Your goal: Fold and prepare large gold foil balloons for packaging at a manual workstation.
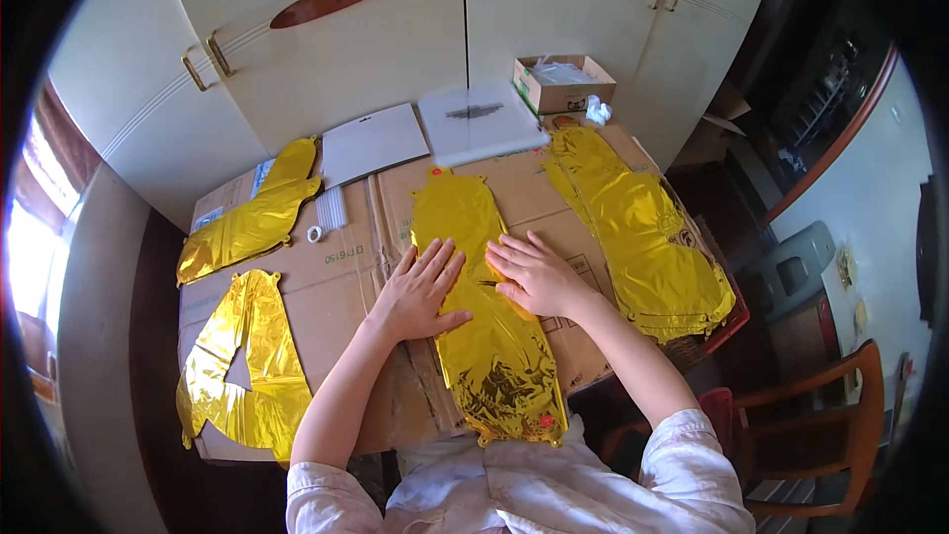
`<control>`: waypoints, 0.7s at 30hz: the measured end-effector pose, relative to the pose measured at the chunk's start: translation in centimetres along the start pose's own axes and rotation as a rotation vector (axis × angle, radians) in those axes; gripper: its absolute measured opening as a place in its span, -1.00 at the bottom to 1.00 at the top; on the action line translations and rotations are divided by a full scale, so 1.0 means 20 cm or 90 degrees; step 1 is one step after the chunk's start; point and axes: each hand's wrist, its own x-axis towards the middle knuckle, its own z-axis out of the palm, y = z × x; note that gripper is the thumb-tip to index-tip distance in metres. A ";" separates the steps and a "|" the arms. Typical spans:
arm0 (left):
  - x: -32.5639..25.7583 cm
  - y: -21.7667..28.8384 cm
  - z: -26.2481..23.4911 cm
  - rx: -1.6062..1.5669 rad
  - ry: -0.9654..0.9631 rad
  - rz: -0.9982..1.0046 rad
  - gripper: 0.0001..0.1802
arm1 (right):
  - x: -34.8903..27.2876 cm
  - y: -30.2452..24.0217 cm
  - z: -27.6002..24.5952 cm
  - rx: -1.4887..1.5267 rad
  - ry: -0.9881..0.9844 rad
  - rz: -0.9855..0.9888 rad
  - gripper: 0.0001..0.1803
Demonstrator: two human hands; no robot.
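Note:
A long flat gold foil balloon [489, 336] lies lengthwise down the middle of a table covered in brown cardboard [336, 287]. My left hand [420, 292] rests flat on its left edge with fingers spread. My right hand [534, 275] presses flat on its right side, fingers pointing left. Neither hand grips anything.
More gold foil balloons lie around: a stack at the right [647, 237], one at the back left [255, 218], and an A-shaped one at the front left [242, 366]. White sheets [374, 141], a small open box [561, 84] and a tape roll [314, 233] sit behind. A wooden chair [830, 405] stands at right.

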 end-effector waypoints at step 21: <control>0.16 0.04 -0.07 -0.028 0.024 0.036 -0.18 | -0.01 0.01 0.02 -0.018 0.002 0.010 -0.45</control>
